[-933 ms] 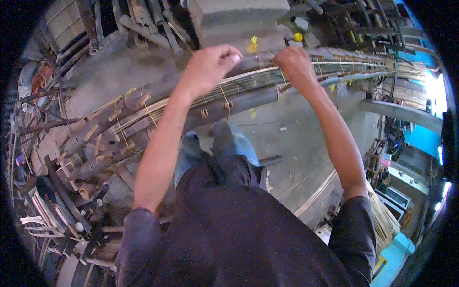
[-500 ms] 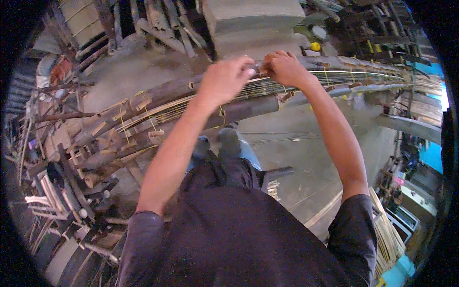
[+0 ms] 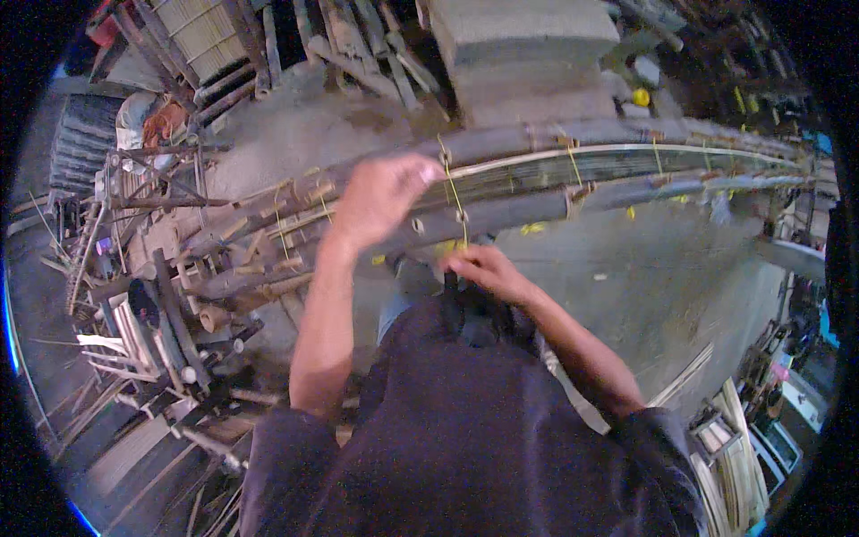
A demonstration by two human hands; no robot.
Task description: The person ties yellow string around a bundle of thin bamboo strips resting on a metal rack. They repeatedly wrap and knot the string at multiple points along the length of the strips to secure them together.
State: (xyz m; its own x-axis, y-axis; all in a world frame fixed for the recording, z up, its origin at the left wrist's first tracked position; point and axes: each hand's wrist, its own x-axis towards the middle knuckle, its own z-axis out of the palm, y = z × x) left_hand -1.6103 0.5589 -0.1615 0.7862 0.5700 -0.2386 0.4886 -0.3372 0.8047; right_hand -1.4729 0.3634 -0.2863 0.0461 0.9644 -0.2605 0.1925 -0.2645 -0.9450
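Observation:
A long rack of two dark bamboo-like poles runs across in front of me, the far pole (image 3: 501, 143) and the near pole (image 3: 519, 212). Thin pale strips (image 3: 555, 157) stretch lengthwise between them. A yellow cord (image 3: 454, 192) crosses from the far pole over the near one. My left hand (image 3: 380, 201) is above the rack, its fingertips close to this cord; motion blurs the fingers. On my side of the near pole, my right hand (image 3: 490, 273) has its fingers curled in a pinch at the cord's lower end, in front of my body.
More yellow cords (image 3: 575, 166) span the rack to the right. A wooden stand with cut bamboo (image 3: 215, 315) is at the left. Timber pieces (image 3: 380, 54) lean at the back beside a pale block (image 3: 537, 63). Slats (image 3: 734, 447) lie at the lower right.
Both hands have left the far pole. The right hand has come down towards my body, to the yellow cord's lower end; the left has moved left and lower. My view has shifted.

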